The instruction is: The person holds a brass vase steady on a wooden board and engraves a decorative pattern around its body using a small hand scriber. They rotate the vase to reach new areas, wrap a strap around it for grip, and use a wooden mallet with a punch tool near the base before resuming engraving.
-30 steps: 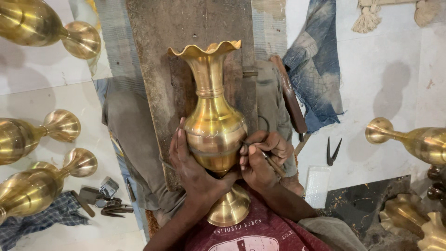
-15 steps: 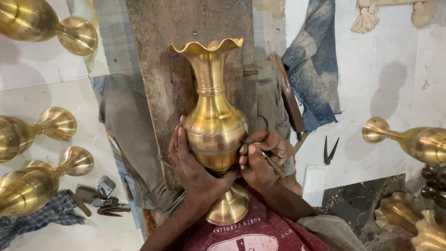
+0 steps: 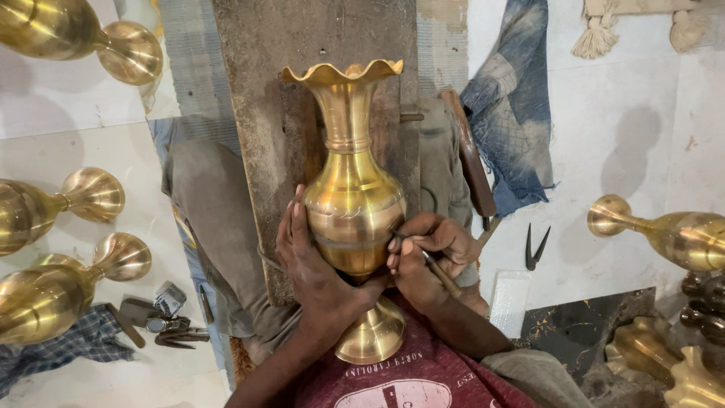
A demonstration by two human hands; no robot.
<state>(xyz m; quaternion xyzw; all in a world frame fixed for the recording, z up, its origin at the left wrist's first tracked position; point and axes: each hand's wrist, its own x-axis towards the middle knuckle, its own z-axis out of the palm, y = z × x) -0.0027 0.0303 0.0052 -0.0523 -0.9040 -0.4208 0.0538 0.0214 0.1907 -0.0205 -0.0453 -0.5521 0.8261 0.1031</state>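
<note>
Plainly a small metalcraft workshop on a floor: finished brass vases (image 3: 72,200) lying on white tiles at nine o'clock, more brassware (image 3: 680,238) at three, a worn wooden plank (image 3: 264,91) at twelve, pliers (image 3: 535,248) and small hand tools (image 3: 162,321) scattered about.

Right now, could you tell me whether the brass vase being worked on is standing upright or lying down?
Lying down: the brass vase rests lengthwise along the wooden plank, steadied by the left hand.
</note>
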